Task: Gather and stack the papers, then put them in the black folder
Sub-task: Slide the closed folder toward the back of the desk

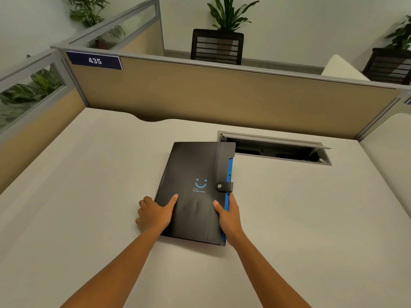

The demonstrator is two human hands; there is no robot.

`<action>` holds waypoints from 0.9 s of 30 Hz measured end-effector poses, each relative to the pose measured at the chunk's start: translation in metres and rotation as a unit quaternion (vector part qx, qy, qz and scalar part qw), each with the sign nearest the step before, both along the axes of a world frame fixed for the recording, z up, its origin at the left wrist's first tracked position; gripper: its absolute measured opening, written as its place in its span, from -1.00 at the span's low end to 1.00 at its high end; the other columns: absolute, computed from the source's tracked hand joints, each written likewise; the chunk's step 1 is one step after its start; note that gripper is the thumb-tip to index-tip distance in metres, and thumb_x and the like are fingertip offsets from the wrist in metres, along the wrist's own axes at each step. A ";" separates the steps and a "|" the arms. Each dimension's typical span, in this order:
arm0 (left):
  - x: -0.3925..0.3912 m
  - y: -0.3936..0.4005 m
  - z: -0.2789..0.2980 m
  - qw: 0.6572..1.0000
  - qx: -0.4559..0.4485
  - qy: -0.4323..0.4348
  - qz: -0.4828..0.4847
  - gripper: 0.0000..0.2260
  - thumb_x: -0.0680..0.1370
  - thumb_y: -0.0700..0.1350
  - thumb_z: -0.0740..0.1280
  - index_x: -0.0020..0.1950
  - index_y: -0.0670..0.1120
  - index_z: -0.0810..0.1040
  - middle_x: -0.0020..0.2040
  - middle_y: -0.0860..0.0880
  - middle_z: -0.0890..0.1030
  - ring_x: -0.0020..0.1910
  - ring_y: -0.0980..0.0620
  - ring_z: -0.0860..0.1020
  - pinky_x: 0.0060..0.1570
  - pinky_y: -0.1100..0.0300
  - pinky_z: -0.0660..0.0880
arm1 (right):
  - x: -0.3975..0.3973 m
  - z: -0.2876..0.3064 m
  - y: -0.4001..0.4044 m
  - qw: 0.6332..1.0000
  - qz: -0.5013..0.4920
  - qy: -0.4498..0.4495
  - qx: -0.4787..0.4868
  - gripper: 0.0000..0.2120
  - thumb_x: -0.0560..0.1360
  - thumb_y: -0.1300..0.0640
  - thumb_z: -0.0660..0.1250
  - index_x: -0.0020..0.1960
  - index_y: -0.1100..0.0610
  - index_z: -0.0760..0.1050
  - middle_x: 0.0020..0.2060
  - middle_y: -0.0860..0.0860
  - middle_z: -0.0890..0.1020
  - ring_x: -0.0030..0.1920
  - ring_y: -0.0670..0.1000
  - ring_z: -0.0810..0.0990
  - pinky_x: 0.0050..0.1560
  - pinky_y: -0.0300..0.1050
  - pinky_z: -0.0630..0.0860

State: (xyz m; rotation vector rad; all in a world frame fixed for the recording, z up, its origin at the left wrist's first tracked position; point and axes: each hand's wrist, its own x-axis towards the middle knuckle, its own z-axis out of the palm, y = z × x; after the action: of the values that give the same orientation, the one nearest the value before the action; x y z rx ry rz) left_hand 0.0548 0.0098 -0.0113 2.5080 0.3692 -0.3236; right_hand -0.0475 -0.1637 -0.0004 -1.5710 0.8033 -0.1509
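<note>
The black folder (195,192) (snapped closed) lies long-ways between the left hand (153,215) and right hand (229,216), each gripping a side edge.

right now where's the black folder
In the head view the folder lies closed at the middle of the desk, held at its near end between the left hand and right hand, its far right corner beside the open cable hatch.

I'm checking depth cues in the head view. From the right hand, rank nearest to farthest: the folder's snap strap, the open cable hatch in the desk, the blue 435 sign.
From the right hand:
1. Black snap strap with silver stud, just above the hand.
2. Open grey cable hatch, farther back, right.
3. Blue 435 sign, on the partition, far left.
</note>
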 end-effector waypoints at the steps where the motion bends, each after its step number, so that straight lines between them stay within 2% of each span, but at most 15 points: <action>1: 0.009 0.001 0.000 0.999 -0.033 0.004 0.005 -0.20 0.37 0.43 0.32 0.34 -0.16 0.34 0.28 -0.13 0.47 0.21 -0.19 0.49 0.22 -0.17 0.43 | 0.011 0.000 -0.003 1.000 0.001 -0.003 -0.003 -0.40 0.62 0.03 0.26 0.57 0.03 0.10 0.51 0.03 0.30 0.48 0.12 0.31 0.47 0.17 0.30; 3: 0.025 0.000 0.001 0.992 -0.120 0.018 0.018 -0.19 0.33 0.38 0.42 0.34 -0.13 0.32 0.26 -0.12 0.49 0.17 -0.19 0.52 0.18 -0.16 0.49 | 0.031 0.001 -0.008 1.000 0.002 -0.010 -0.005 -0.41 0.61 0.03 0.27 0.56 0.04 0.12 0.48 0.05 0.35 0.46 0.13 0.34 0.45 0.20 0.32; 5: 0.041 -0.001 0.002 0.987 -0.161 0.009 0.026 -0.10 0.21 0.34 0.52 0.35 -0.11 0.30 0.25 -0.11 0.47 0.14 -0.18 0.54 0.10 -0.12 0.56 | 0.052 0.001 -0.013 1.000 0.006 -0.020 -0.004 -0.46 0.60 0.05 0.29 0.52 0.06 0.20 0.41 0.07 0.44 0.40 0.13 0.43 0.39 0.20 0.40; 7: 0.055 -0.001 0.002 0.988 -0.147 -0.014 0.032 -0.04 0.13 0.34 0.56 0.36 -0.09 0.29 0.24 -0.10 0.46 0.12 -0.18 0.55 0.07 -0.09 0.56 | 0.070 -0.002 -0.015 1.000 0.018 -0.022 -0.012 -0.48 0.58 0.06 0.32 0.49 0.06 0.25 0.35 0.06 0.50 0.34 0.11 0.49 0.34 0.15 0.47; 11: 0.074 -0.002 -0.008 0.992 -0.094 -0.076 0.026 -0.08 0.14 0.33 0.57 0.31 -0.07 0.28 0.22 -0.14 0.47 0.11 -0.21 0.54 0.08 -0.12 0.54 | 0.089 -0.012 -0.010 0.998 0.045 0.006 -0.047 -0.30 0.51 0.12 0.43 0.53 0.10 0.15 0.41 0.08 0.42 0.37 0.10 0.45 0.38 0.09 0.43; 15: 0.095 -0.005 -0.017 0.992 -0.064 -0.106 0.008 -0.13 0.19 0.26 0.59 0.29 -0.11 0.27 0.21 -0.20 0.47 0.11 -0.26 0.53 0.12 -0.14 0.48 | 0.094 -0.024 -0.002 0.994 0.056 0.009 -0.092 -0.13 0.44 0.21 0.50 0.57 0.11 0.04 0.49 0.04 0.28 0.47 0.04 0.29 0.48 -0.05 0.29; 18: 0.110 -0.011 -0.020 0.991 -0.057 -0.118 -0.004 -0.14 0.21 0.25 0.59 0.29 -0.12 0.27 0.20 -0.22 0.46 0.12 -0.26 0.51 0.14 -0.15 0.45 | 0.102 -0.030 0.000 0.987 0.083 0.007 -0.135 -0.13 0.45 0.22 0.48 0.58 0.13 0.02 0.48 0.06 0.22 0.48 0.02 0.22 0.44 -0.24 0.20; 19: 0.114 -0.013 -0.021 0.991 -0.052 -0.125 -0.006 -0.14 0.21 0.25 0.58 0.29 -0.13 0.28 0.19 -0.23 0.46 0.12 -0.27 0.51 0.14 -0.14 0.44 | 0.106 -0.031 0.000 0.984 0.100 0.009 -0.148 -0.15 0.47 0.22 0.46 0.58 0.14 0.02 0.49 0.07 0.19 0.49 0.02 0.20 0.45 -0.25 0.18; 22: 0.122 -0.019 -0.023 0.989 -0.033 -0.143 -0.006 -0.15 0.23 0.26 0.57 0.28 -0.18 0.30 0.17 -0.26 0.46 0.12 -0.29 0.49 0.11 -0.14 0.42 | 0.119 -0.032 -0.004 0.975 0.125 0.026 -0.181 -0.21 0.51 0.18 0.42 0.58 0.15 0.03 0.53 0.08 0.11 0.53 0.07 0.14 0.53 -0.09 0.16; 27: 0.133 -0.030 -0.027 0.989 -0.003 -0.150 -0.014 -0.18 0.30 0.26 0.52 0.31 -0.23 0.33 0.18 -0.29 0.43 0.13 -0.31 0.43 0.14 -0.15 0.39 | 0.137 -0.035 -0.013 0.966 0.123 0.054 -0.221 -0.24 0.54 0.05 0.39 0.58 0.11 0.05 0.56 0.06 0.10 0.53 0.08 0.11 0.52 -0.04 0.16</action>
State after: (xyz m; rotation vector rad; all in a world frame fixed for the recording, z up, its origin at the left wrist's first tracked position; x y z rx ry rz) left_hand 0.1876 -0.0201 -0.0378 2.5082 0.2117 0.0440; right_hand 0.0892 -0.1766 -0.0352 -2.1023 0.6786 -0.0664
